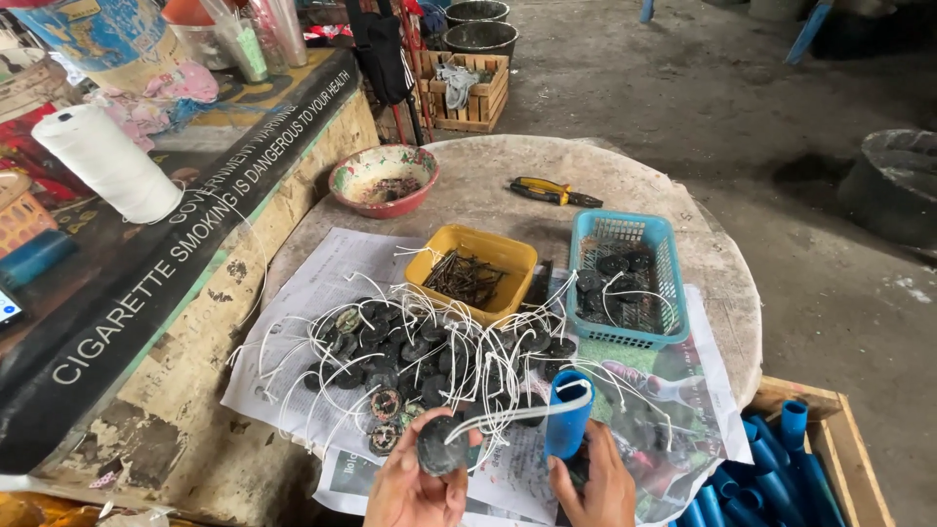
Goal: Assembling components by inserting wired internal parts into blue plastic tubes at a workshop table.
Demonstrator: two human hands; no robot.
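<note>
My left hand (415, 488) holds a dark round disc (441, 446) with a white string running from it. That string leads into the top of a short blue plastic tube (568, 415), which my right hand (592, 485) grips upright. Both hands are at the near edge of a round stone table (488, 185). Just beyond them lies a heap of similar black discs with white strings (420, 351), spread on sheets of newspaper (312, 293).
A yellow tray of dark nails (471, 273) and a blue basket with several discs (625, 278) sit behind the heap. Farther back are pliers (551, 191) and a red-rimmed bowl (384, 180). A wooden crate of blue tubes (781, 468) stands at the right, a spool of white string (107, 161) at the left.
</note>
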